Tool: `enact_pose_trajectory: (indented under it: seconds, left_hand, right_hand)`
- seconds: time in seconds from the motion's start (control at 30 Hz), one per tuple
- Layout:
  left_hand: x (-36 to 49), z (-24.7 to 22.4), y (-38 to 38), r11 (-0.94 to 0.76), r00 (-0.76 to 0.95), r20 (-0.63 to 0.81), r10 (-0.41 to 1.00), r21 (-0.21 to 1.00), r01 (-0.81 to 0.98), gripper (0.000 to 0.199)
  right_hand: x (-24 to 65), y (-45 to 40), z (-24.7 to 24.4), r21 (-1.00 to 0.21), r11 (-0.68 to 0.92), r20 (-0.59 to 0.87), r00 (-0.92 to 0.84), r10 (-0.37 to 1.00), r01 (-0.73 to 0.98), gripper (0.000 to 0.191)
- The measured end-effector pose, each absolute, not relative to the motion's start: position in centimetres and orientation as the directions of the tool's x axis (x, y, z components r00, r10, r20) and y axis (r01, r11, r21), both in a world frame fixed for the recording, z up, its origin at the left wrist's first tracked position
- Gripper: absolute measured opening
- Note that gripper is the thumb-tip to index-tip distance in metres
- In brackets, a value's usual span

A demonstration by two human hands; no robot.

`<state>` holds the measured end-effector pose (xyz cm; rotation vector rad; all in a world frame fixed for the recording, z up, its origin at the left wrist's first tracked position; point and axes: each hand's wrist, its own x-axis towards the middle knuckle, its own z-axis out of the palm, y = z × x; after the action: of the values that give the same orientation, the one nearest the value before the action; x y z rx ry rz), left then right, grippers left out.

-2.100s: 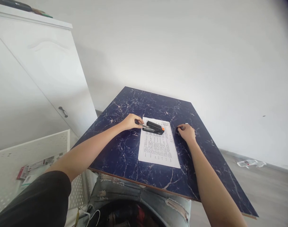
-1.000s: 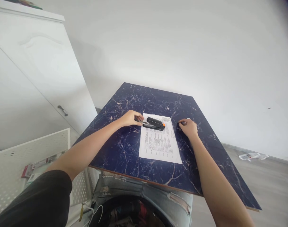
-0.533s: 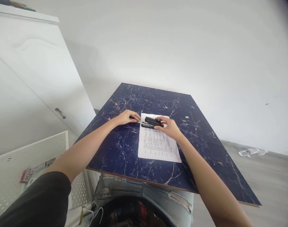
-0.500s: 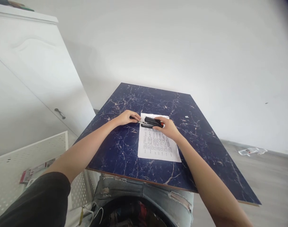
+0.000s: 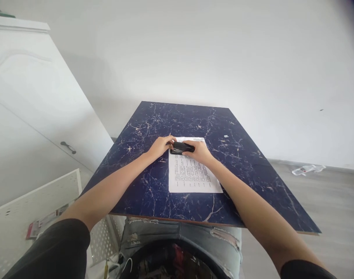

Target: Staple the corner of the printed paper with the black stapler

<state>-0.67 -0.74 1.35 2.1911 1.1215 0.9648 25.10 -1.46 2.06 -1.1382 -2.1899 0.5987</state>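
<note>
While your right hand [image 5: 198, 151] pinches the back of the black stapler [image 5: 179, 147] on the white paper [image 5: 191, 178], your left hand [image 5: 163, 146] curls its fingers at the front end.

Passable across the far blue tabletop [image 5: 185, 120], save for a pale scrap [image 5: 226, 136]; likewise between the forearms [image 5: 118, 182], over the near half of the paper [image 5: 188, 180]. Obstructed at the paper's far end by stapler [image 5: 179, 146], left hand [image 5: 160, 147] and right hand [image 5: 200, 152].

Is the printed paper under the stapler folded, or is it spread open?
Spread: the paper lies flat on the blue table, no fold visible.
</note>
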Motion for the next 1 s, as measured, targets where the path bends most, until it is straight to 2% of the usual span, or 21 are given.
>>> enact_pose_trajectory:
  seconds: [0.1,0.17,0.27,0.37,0.53,0.6,0.73,0.83,1.0]
  left_hand:
    - [-1.6,1.5,-0.4,-0.538,0.448,0.328,0.832,0.676,0.503,0.026]
    - [-2.3,1.6,-0.1,-0.519,0.411,0.336,0.848,0.687,0.508,0.023]
    - [-3.0,1.5,0.2,-0.472,0.300,0.365,0.881,0.705,0.529,0.024]
    - [-3.1,1.2,0.4,-0.451,0.294,0.341,0.893,0.692,0.564,0.026]
    - [-3.0,1.0,0.4,-0.485,0.363,0.321,0.875,0.594,0.642,0.028]
    - [-3.1,1.2,0.3,-0.495,0.382,0.315,0.869,0.567,0.659,0.027]
    - [-3.2,1.6,0.1,-0.528,0.460,0.260,0.849,0.463,0.712,0.026]
    - [-3.1,1.8,-0.1,-0.530,0.473,0.241,0.847,0.439,0.725,0.025]
    - [-3.0,2.0,-0.3,-0.518,0.466,0.229,0.854,0.448,0.729,0.024]
  right_hand:
    - [25.3,-1.7,2.9,-0.600,0.540,0.262,-0.492,0.830,0.590,0.039]
    - [25.7,-1.9,3.5,-0.553,0.553,0.252,-0.507,0.824,0.624,0.036]
    - [26.5,-2.1,4.2,-0.453,0.605,0.234,-0.567,0.790,0.655,0.043]
    - [27.7,-2.1,4.7,-0.419,0.648,0.185,-0.639,0.747,0.636,0.049]
    - [30.9,-1.3,6.0,-0.392,0.608,0.076,-0.635,0.769,0.691,0.025]
    - [33.4,-0.8,6.6,-0.395,0.562,0.029,-0.601,0.799,0.727,0.022]
    - [39.9,-0.3,7.5,-0.426,0.417,-0.102,-0.500,0.860,0.803,0.041]
    - [43.8,-0.2,7.8,-0.476,0.316,-0.181,-0.443,0.878,0.820,0.051]
    - [45.3,-0.4,7.7,-0.454,0.298,-0.212,-0.427,0.879,0.840,0.052]
